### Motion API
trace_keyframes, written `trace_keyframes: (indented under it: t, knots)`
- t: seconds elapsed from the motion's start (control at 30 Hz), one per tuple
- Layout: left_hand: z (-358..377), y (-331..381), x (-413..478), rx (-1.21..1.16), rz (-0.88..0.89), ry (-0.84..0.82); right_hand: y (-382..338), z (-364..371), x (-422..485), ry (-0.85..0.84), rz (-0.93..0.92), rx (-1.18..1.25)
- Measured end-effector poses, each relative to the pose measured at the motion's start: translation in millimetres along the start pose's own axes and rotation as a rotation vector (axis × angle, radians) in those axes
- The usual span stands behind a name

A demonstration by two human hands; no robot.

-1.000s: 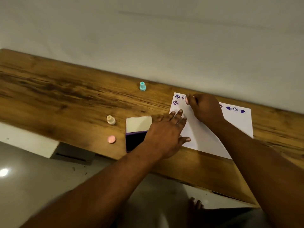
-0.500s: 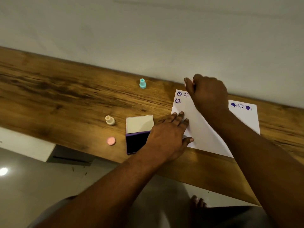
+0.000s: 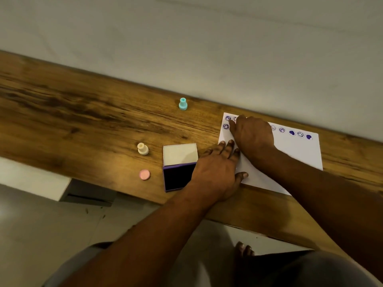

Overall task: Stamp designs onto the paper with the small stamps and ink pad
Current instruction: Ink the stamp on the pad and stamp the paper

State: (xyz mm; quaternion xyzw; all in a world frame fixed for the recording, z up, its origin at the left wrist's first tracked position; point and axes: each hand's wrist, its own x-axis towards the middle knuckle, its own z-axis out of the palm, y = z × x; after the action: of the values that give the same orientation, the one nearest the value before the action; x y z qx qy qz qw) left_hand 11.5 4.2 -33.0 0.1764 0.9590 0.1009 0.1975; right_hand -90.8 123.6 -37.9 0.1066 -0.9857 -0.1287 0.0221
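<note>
On the wooden table under a pale wall, the ink pad lies open, my left hand flat on the paper, my right hand curled, grip hidden

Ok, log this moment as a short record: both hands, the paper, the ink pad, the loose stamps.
left hand: flat, fingers straight, pressing the paper's left edge
right hand: fingers curled down at the paper's far left corner; what it holds is hidden
paper: purple faces and hearts along the far edge
ink pad: open, just left of the paper
teal stamp: upright, near the wall
cream stamp: upright, left of the ink pad
pink disc: flat, nearer than the cream stamp
table: wooden
</note>
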Motion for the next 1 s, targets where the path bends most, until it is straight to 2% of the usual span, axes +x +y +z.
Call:
trace_keyframes:
  t: [0.1,0.23,0.3,0.37,0.4,0.43,0.5,0.53,0.57,0.73,1.0]
  knots:
    - [-2,3,0,0.001,-0.004,-0.010,3,-3,0,-0.006,-0.042,-0.042]
    - [-2,4,-2,0.028,-0.005,0.014,8,-5,1,0.016,-0.064,0.044]
    - [-1,3,-3,0.034,-0.003,0.032,15,-8,0,0.044,-0.039,0.170]
    - [0,3,-4,0.036,0.002,0.043,28,-14,-2,0.184,0.168,0.503]
    - [0,3,-5,0.039,0.001,0.045,37,-19,-5,0.250,0.343,0.759]
    - [-1,3,-5,0.043,-0.001,0.047,45,-24,-7,0.270,0.527,1.113]
    - [-1,4,-5,0.064,-0.005,0.047,55,-27,-17,0.165,0.838,1.836]
    - [-1,5,-5,0.076,-0.008,0.048,59,-25,-21,0.111,0.930,2.052]
    - [-1,5,-5,0.085,-0.012,0.048,62,-20,-25,0.075,0.974,2.150]
    - [1,6,-2,0.102,-0.022,0.064,58,-15,-30,0.014,1.009,2.157]
    - [2,6,-4,0.091,-0.018,0.120,46,-22,-20,-0.067,0.827,2.032]
